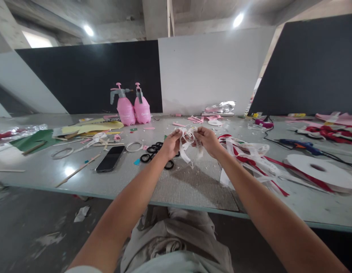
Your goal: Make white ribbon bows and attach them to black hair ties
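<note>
Between my two hands, a white ribbon bow (187,137) with loops and hanging tails is held above the table. My left hand (172,143) pinches its left side, fingers closed. On the other side my right hand (206,139) grips the ribbon between thumb and fingers. Just below and left of my left hand lie several black rings (153,149). Close to my right forearm is a heap of red and white ribbon (250,157), which trails towards a white ribbon spool (318,170).
Two pink spray bottles (126,110) stand at the back. A phone (110,158), white rings (134,146), thin sticks (77,170) and coloured sheets (93,126) lie to the left. At right are a blue glue gun (301,146) with its cable and red ribbon bows (335,132).
</note>
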The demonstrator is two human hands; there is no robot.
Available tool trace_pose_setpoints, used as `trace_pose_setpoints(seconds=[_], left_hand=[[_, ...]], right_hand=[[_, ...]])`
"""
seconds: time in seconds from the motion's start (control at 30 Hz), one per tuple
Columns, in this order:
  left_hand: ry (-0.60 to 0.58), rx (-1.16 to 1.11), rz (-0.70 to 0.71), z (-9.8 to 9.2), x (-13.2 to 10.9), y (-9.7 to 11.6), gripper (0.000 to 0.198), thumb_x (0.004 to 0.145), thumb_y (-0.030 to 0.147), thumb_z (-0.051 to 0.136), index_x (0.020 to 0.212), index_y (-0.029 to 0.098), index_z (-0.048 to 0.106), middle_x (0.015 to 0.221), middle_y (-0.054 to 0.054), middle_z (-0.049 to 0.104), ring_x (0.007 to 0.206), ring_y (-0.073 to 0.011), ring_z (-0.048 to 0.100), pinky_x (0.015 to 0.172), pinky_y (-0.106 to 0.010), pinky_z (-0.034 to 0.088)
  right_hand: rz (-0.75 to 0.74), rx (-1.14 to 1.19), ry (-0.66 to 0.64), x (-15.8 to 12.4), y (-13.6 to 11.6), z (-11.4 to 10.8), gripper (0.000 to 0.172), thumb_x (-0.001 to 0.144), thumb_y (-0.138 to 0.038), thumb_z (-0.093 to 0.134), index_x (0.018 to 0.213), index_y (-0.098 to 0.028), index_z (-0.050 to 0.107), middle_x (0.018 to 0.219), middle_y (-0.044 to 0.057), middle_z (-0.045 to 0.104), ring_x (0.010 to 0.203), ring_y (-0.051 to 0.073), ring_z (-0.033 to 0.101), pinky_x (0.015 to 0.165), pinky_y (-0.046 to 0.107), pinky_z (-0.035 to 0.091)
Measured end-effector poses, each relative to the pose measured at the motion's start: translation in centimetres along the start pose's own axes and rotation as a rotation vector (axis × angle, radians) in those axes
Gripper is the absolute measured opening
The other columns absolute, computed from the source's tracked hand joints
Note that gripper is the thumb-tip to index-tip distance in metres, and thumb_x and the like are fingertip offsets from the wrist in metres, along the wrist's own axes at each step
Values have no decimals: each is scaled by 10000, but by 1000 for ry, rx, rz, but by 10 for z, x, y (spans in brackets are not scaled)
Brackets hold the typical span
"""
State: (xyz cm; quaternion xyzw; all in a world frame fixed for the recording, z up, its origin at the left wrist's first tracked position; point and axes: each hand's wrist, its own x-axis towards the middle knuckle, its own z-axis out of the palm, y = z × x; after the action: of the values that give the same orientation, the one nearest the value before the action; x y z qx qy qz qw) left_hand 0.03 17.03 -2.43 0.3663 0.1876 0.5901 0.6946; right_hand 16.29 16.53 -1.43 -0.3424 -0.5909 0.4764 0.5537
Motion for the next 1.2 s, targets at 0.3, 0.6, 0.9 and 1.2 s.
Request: trace_pose_setpoints(seconds=[0.3,0.6,0.9,1.2], left_hand=[[-55,-34,5,2,-2,0,247,706,246,767,819,193,553,659,52,576,582,-96,585,647,-256,463],[46,284,202,-7,6,-5,274,721,328,734,844,173,543,648,47,547,504,-55,484,539,-196,397],[-137,1011,537,-7,-8,-4,437,834,203,551,1261,231,458,742,27,581,645,-90,521,637,-207,407],[-168,935,490,-11,3,-10,580,842,284,598,1364,236,349,832,-2,616,657,-87,539,633,-212,423]], right_hand=[[59,122,-60,-5,-8,1,388,644,-354,765,882,-233,483,655,-50,585,558,114,557,520,251,499],[-127,-352,-34,-10,2,15,241,766,-412,631,683,-190,586,575,-17,504,535,122,469,528,262,442],[-400,-542,132,-8,8,20,200,803,-363,589,789,-193,695,951,70,656,770,190,606,738,349,487],[-82,-44,255,-4,12,20,282,683,-416,692,839,-195,613,633,-33,566,520,100,514,464,219,429]])
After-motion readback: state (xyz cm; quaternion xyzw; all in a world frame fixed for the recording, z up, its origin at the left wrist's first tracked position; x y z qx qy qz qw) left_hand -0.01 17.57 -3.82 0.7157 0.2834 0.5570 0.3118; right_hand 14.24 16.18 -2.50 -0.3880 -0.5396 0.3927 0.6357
